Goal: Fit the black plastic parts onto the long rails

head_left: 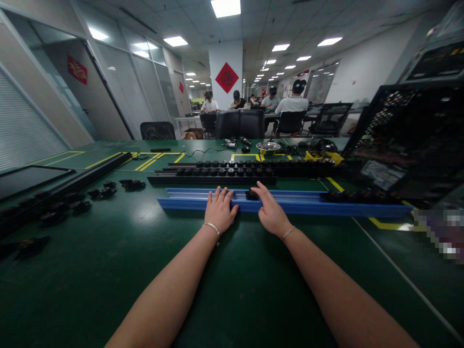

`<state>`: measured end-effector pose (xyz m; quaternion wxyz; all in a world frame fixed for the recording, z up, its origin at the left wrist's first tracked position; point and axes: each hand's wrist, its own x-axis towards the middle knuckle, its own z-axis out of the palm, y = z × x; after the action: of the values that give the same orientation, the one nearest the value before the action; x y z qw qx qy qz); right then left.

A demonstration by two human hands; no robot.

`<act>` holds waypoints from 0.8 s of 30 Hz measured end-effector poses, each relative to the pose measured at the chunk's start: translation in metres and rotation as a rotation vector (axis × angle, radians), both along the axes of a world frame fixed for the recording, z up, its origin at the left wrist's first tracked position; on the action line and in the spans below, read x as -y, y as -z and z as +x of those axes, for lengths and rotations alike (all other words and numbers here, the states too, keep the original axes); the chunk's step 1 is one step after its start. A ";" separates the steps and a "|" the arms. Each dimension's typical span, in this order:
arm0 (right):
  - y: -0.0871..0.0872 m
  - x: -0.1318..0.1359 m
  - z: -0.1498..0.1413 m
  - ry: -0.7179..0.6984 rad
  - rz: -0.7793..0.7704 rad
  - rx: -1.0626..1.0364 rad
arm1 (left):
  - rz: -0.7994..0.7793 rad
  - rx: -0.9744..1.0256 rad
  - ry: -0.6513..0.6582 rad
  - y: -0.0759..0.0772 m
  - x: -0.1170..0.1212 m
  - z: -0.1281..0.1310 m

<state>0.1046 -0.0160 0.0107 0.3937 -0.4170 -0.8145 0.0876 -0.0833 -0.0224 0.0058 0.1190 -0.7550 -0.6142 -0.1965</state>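
A long blue channel rail (308,208) lies across the table in front of me. My left hand (220,210) rests on it left of the middle, fingers stretched forward over the trough and thumb out to the side. A small black part (251,195) sits in the trough between my hands. My right hand (271,212) is at that part's right side, its fingertips against or just beside it, index finger extended and thumb apart at the near wall. Further right in the same rail is a row of black parts (355,196).
Behind the blue rail lie black rails (213,180) with round black pieces. Loose black parts (103,191) and another black rail (97,166) are at left. A metal bowl (268,148) and yellow tray (324,157) stand at the back. Dark equipment (395,135) rises at right. People sit beyond.
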 end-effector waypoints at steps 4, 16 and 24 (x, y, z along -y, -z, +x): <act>0.001 0.001 -0.004 -0.011 0.008 0.075 | -0.009 -0.033 0.169 -0.002 0.006 0.006; 0.007 -0.001 -0.007 0.048 0.058 0.265 | -0.104 -0.115 0.082 -0.009 0.008 0.042; 0.008 -0.003 0.007 0.478 0.032 0.487 | -0.127 -0.123 0.039 -0.009 0.005 0.047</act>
<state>0.1119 -0.0133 0.0025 0.2032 -0.5985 -0.7652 -0.1221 -0.0361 -0.0279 0.0144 0.1046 -0.7833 -0.6023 -0.1129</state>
